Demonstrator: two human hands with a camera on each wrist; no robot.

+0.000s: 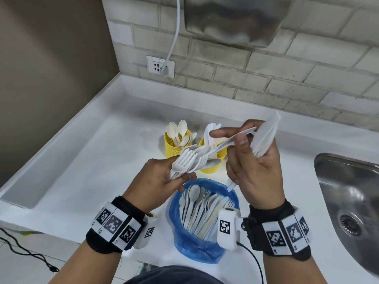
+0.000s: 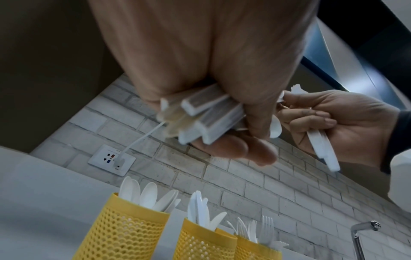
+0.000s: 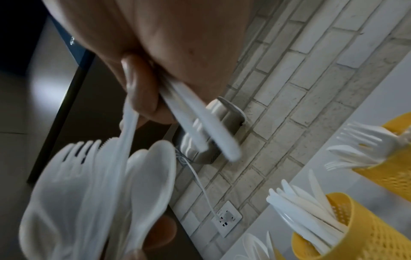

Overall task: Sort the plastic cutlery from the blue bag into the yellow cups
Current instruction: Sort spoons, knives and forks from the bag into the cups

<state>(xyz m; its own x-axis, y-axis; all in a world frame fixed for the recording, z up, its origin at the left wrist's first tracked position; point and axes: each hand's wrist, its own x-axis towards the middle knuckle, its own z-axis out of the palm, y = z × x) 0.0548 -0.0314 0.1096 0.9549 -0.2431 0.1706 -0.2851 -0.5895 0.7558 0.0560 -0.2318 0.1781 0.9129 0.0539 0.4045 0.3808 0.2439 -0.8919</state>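
Note:
Above the blue bag (image 1: pixel 205 249), which holds several white spoons, forks and knives, my left hand (image 1: pixel 180 178) grips a mixed bundle of forks and spoons (image 1: pixel 188 160) by the handles (image 2: pixel 206 119). My right hand (image 1: pixel 229 138) pinches one white knife (image 1: pixel 231 141) that lies across that bundle. Its other fingers keep a sheaf of knives (image 1: pixel 264 136) against the palm. Behind the hands stand three yellow mesh cups: one with spoons (image 1: pixel 174 145), one with knives (image 1: pixel 220 152), and a third (image 1: pixel 211 168) with forks (image 2: pixel 255 230), mostly hidden in the head view.
A steel sink (image 1: pixel 348 201) is sunk into the white counter (image 1: pixel 92 171) at the right. The tiled wall behind carries a socket (image 1: pixel 160 66) with a white cable plugged in. A raised ledge runs along the counter's left and back edges.

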